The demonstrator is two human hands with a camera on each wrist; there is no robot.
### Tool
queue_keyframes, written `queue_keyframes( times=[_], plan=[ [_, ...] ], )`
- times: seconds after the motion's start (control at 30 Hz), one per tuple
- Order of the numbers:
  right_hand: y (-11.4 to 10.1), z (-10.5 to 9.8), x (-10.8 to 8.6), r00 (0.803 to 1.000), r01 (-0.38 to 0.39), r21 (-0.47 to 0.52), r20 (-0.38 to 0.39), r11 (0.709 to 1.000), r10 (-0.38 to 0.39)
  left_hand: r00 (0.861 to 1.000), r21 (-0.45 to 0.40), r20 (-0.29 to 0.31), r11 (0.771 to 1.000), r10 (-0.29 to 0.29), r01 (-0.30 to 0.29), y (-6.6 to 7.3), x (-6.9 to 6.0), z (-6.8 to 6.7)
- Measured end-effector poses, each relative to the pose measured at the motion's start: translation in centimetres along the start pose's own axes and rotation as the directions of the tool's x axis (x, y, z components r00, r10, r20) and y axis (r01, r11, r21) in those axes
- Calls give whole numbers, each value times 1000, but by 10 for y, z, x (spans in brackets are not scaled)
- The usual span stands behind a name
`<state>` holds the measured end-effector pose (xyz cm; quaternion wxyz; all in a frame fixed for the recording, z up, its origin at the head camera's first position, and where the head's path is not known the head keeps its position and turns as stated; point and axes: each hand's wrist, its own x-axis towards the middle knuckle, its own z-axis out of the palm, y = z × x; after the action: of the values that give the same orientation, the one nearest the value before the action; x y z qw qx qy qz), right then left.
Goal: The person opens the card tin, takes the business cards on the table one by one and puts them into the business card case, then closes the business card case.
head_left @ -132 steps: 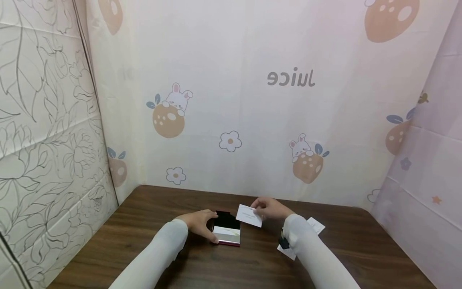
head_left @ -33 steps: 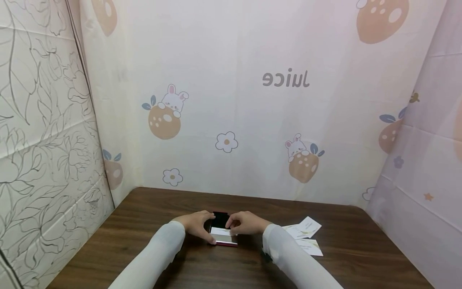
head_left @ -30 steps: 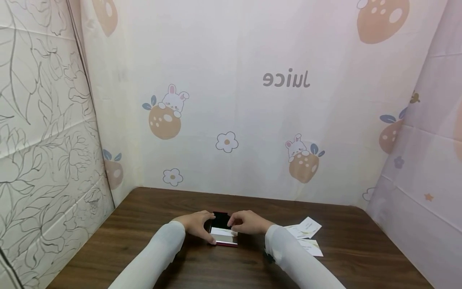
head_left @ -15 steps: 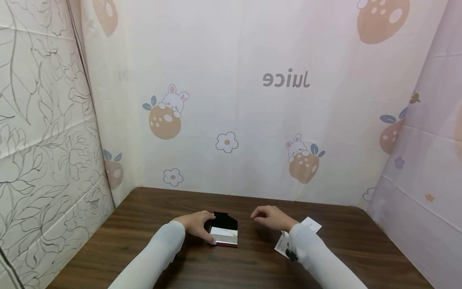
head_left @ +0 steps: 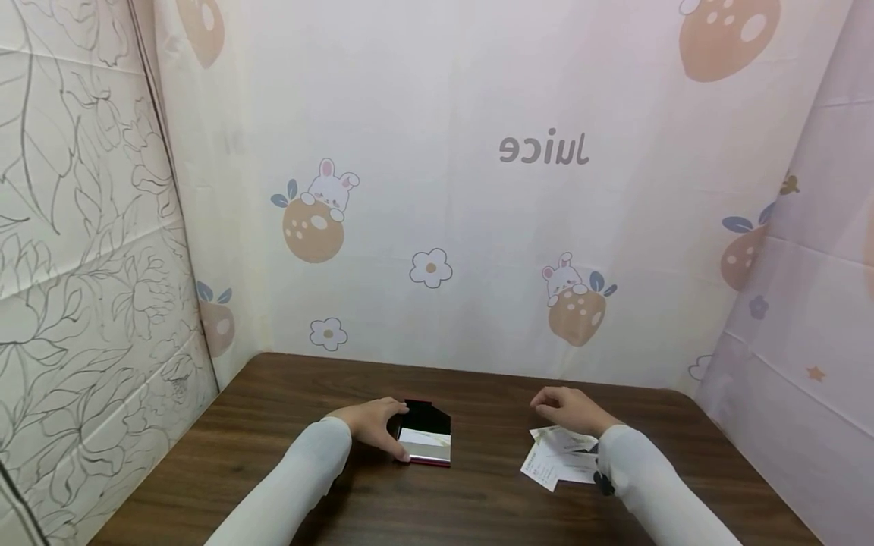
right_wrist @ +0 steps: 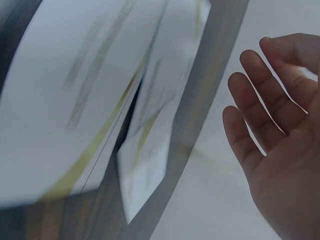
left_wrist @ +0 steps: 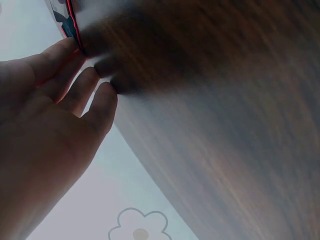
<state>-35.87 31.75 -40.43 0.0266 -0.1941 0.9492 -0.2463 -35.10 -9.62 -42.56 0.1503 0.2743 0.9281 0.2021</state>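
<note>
My left hand (head_left: pixel 372 426) grips the left side of an open business card case (head_left: pixel 433 460), thumb at its near corner and fingers at its far one. The case lies on the table with its black lid up and white cards (head_left: pixel 433 438) inside. In the left wrist view the fingertips meet the red edge of the case (left_wrist: pixel 74 25). My right hand (head_left: pixel 573 409) hovers over several loose business cards (head_left: pixel 556 462), holding nothing. In the right wrist view its fingers (right_wrist: pixel 237 122) are loosely bent, apart from the cards (right_wrist: pixel 75 100). The sleeve hides part of the cards.
The brown wooden table (head_left: pixel 307 493) carries all of this. A printed curtain (head_left: pixel 437 189) rises right behind its far edge, and more printed fabric (head_left: pixel 89 227) hangs on the left.
My right hand has left the card case, where it touched a card a second ago, and moved right to above the loose cards. My left hand has stayed on the case.
</note>
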Motion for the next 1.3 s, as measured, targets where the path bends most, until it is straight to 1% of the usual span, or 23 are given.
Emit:
queue_keyframes(
  times=[0.2, 0.3, 0.43, 0.53, 0.63, 0.73, 0.87, 0.97, 1.03, 1.07, 1.17, 1.3],
  plan=[
    [22, -8, -10, 998, -64, -65, -9, 996, 63, 1000, 3, 4, 1000, -4, 4, -3, 2, 0],
    [31, -12, -14, 994, -105, -89, 11, 991, 106, 1000, 5, 2, 1000, -1, 1, -3, 3, 0],
    [42, -15, -20, 988, -144, -157, 30, 977, 150, 1000, 3, 5, 1000, -11, 11, -4, 3, 1],
    [49, -15, -23, 987, -149, -256, 25, 955, 161, 1000, 4, 2, 1000, -14, 14, -3, 2, 1],
    [55, -14, -24, 985, -146, -364, 34, 920, 170, 1000, 6, -2, 1000, -14, 14, -2, 2, 0],
    [61, -13, -23, 983, -146, -428, 42, 892, 181, 1000, 1, -1, 1000, -18, 18, -1, 1, 0],
    [66, -11, -22, 982, -160, -453, 16, 877, 187, 1000, -7, -1, 1000, -12, 12, 1, -1, -1],
    [62, -13, -22, 982, -171, -477, -6, 862, 191, 1000, -4, -3, 1000, -8, 8, 2, -2, -1],
    [59, -15, -23, 979, -183, -488, -10, 853, 205, 1000, -3, -3, 1000, -8, 8, 1, -1, -1],
    [59, -16, -23, 977, -188, -487, -5, 853, 212, 1000, -1, -4, 1000, -6, 6, 1, -1, -1],
    [66, -20, -24, 968, -218, -454, 10, 864, 249, 1000, 0, -3, 1000, 3, -3, 0, -1, 0],
    [84, -24, -22, 954, -261, -356, 46, 897, 296, 1000, 5, -1, 1000, 1, -1, 0, 0, 0]
  ],
)
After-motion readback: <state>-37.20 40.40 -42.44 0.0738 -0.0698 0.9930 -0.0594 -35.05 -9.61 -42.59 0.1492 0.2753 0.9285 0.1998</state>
